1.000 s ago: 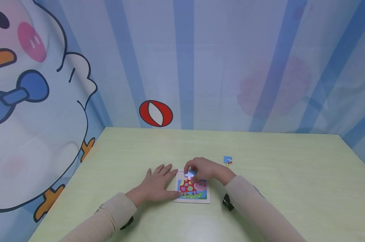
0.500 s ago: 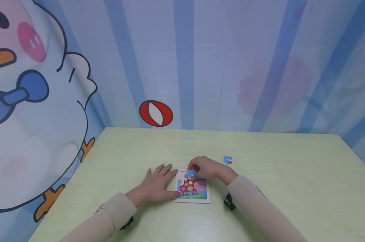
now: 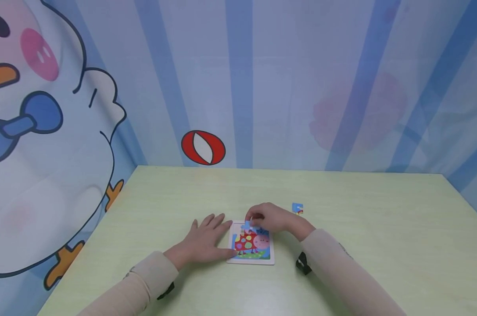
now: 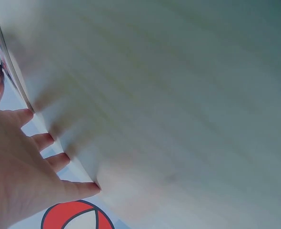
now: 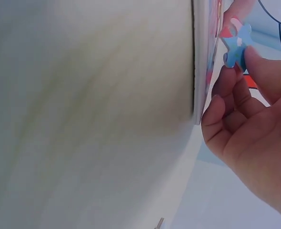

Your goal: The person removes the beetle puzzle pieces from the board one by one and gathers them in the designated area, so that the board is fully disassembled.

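Right now the puzzle board (image 3: 251,248) lies flat on the pale green table (image 3: 380,228), and everything else sits around it. Over the board's far edge, the right hand (image 3: 271,218) pinches a blue puzzle piece (image 3: 248,226) between thumb and fingertips; the right wrist view shows the piece (image 5: 235,47) held just off the board's face (image 5: 202,71), with the other fingers curled. At the board's left side, the left hand (image 3: 206,240) lies flat on the table, fingers straight and spread, its thumb resting at the board's near-left corner. A loose blue piece (image 3: 297,209) lies on the table beyond the board to the right, well apart from it. Behind the board, past the table's far edge, hangs a striped backdrop with a red-and-white ball (image 3: 203,148) printed on it.
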Tool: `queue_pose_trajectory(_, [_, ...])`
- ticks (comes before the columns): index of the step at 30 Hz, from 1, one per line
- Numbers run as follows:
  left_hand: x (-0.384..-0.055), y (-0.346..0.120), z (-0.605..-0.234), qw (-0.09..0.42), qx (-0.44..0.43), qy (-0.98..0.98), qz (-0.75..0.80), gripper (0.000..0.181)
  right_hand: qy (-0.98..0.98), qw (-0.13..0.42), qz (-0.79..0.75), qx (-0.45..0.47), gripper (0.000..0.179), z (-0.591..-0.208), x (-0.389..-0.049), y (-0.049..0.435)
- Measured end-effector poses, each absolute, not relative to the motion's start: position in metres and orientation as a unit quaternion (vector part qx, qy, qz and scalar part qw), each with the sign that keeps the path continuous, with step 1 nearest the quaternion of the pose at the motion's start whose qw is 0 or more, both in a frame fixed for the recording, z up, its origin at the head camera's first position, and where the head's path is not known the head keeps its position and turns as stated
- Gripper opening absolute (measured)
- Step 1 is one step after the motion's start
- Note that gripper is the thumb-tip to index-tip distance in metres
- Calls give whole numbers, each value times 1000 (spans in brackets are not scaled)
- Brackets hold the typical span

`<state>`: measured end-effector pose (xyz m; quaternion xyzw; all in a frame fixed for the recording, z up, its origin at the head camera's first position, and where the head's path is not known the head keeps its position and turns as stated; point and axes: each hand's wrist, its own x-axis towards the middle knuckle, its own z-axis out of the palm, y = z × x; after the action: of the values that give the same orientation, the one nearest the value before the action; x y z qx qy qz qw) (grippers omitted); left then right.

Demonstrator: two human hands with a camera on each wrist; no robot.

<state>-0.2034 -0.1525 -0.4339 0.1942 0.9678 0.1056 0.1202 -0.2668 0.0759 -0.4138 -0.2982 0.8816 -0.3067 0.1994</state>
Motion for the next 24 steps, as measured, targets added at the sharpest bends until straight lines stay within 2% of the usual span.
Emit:
queue_pose_trajectory(10, [-203,-153,-433,117,196,968,108,85,880,176,-314,-309,14,-399,-263,92])
queue_pose_trajectory(24, [-202,-152,-432,116,196,967,113,84,891,157,-308,-294,17,-383,-271,155])
